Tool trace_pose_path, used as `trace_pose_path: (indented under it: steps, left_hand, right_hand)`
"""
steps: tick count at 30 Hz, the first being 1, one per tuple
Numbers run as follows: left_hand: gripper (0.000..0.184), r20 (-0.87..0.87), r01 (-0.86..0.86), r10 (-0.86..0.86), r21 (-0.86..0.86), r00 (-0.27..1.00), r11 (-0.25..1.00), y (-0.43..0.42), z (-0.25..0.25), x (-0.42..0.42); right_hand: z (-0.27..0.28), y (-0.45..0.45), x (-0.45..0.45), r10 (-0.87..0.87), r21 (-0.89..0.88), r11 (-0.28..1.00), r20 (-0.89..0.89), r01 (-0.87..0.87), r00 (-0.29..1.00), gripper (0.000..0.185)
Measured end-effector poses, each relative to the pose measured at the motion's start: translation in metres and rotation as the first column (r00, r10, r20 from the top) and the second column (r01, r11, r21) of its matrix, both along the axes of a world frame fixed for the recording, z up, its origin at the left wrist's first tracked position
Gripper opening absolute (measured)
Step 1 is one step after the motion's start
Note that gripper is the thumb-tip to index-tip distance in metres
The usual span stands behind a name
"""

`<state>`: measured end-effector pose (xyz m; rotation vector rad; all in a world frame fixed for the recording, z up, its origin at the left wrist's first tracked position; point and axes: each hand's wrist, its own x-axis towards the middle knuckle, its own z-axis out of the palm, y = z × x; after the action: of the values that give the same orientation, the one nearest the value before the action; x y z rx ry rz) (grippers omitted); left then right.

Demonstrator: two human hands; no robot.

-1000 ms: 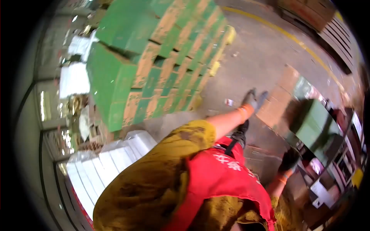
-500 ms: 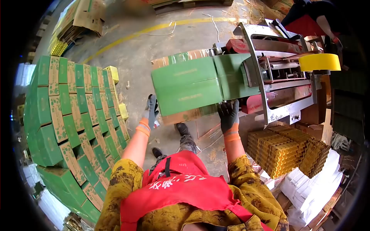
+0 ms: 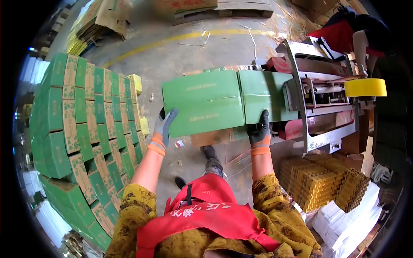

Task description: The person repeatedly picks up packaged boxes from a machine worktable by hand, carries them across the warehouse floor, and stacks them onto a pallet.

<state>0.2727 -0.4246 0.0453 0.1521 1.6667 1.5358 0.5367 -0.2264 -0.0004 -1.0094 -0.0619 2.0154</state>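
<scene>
A green carton (image 3: pixel 202 103) with a brown cardboard side lies at the outfeed of the taping machine, top flaps facing up. Against its right end sits a second green carton (image 3: pixel 264 96), partly under the machine frame. My left hand (image 3: pixel 165 124), in a grey glove with an orange cuff, grips the near left corner of the first carton. At the near edge, by the seam between the two cartons, my right hand (image 3: pixel 260 131) holds on with dark gloved fingers curled over the edge.
The taping machine (image 3: pixel 307 107) carries a yellow tape roll (image 3: pixel 365 87). Stacked green cartons (image 3: pixel 90 129) rise at left. Yellow corrugated trays (image 3: pixel 322 178) and white sacks (image 3: pixel 344 215) lie at right. Another person's arm (image 3: pixel 360 49) is beyond the machine. A pallet (image 3: pixel 223 10) lies at the back.
My left hand has gone from beside the carton onto its corner. The first carton has shifted left relative to the machine, and more of the second carton shows. The view has turned slightly.
</scene>
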Motion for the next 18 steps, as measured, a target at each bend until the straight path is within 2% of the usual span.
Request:
trace_pose_path:
  steps: [1,2,4,5,6,8,9,11,12,13,14,15,16,18]
  left_hand:
    - [0.049,-0.010,0.005,-0.005,-0.012,1.000,1.000,0.002,0.013,-0.005]
    - [0.049,-0.020,0.002,-0.003,-0.021,1.000,1.000,0.002,0.022,-0.007]
    - [0.047,-0.035,-0.045,0.044,-0.006,0.998,0.999,-0.006,0.024,-0.009]
    - [0.047,-0.052,-0.076,0.076,0.001,0.996,0.997,-0.014,0.028,-0.013]
    - [0.046,-0.046,-0.094,0.095,0.024,0.994,0.995,-0.024,0.046,-0.017]
    - [0.046,-0.026,-0.133,0.135,0.062,0.991,0.989,-0.052,0.081,-0.019]
    - [0.051,-0.011,-0.124,0.124,0.043,0.992,0.991,-0.073,0.090,-0.029]
    - [0.060,-0.151,-0.266,0.280,0.108,0.948,0.958,-0.123,0.126,-0.026]
    - [0.068,-0.281,-0.275,0.322,0.194,0.904,0.942,-0.151,0.147,-0.023]
    - [0.075,-0.266,-0.322,0.404,0.303,0.875,0.897,-0.180,0.166,-0.018]
    - [0.081,-0.454,-0.350,0.426,0.246,0.783,0.904,-0.210,0.205,-0.005]
    - [0.085,-0.628,-0.337,0.447,0.295,0.636,0.894,-0.243,0.213,-0.004]
    - [0.084,-0.492,-0.386,0.501,0.321,0.712,0.865,-0.276,0.268,0.017]
    - [0.080,-0.600,-0.463,0.607,0.399,0.521,0.791,-0.360,0.300,0.038]
  right_hand:
    - [0.004,-0.003,-0.001,-0.011,-0.074,0.997,0.052,0.015,0.999,0.032]
    - [-0.003,-0.003,-0.001,0.026,-0.007,1.000,-0.046,-0.026,0.999,0.032]
    - [-0.008,-0.011,-0.002,0.071,0.042,0.997,-0.099,-0.067,0.993,0.030]
    - [-0.018,-0.013,0.009,0.205,-0.008,0.977,-0.201,-0.211,0.958,0.029]
    - [0.024,-0.039,-0.020,0.075,0.022,0.997,0.074,-0.077,0.994,0.038]
    - [0.026,-0.071,-0.028,0.088,0.035,0.995,0.019,-0.088,0.996,0.040]
    - [-0.009,-0.077,-0.004,0.293,0.121,0.956,-0.393,-0.267,0.872,0.042]
    - [-0.004,-0.108,-0.027,0.380,0.089,0.911,-0.561,-0.402,0.735,0.046]
    - [0.060,-0.132,-0.049,0.340,-0.050,0.925,-0.333,-0.377,0.880,0.047]
    - [0.082,-0.150,-0.065,0.403,0.032,0.907,-0.350,-0.419,0.846,0.048]
    - [0.104,-0.167,-0.085,0.460,0.122,0.886,-0.366,-0.448,0.809,0.049]
    - [0.154,-0.192,-0.105,0.458,0.100,0.885,-0.365,-0.455,0.811,0.049]
    - [0.190,-0.224,-0.122,0.448,0.081,0.890,-0.345,-0.449,0.825,0.049]
    - [0.218,-0.268,-0.150,0.558,0.185,0.825,-0.417,-0.534,0.717,0.048]
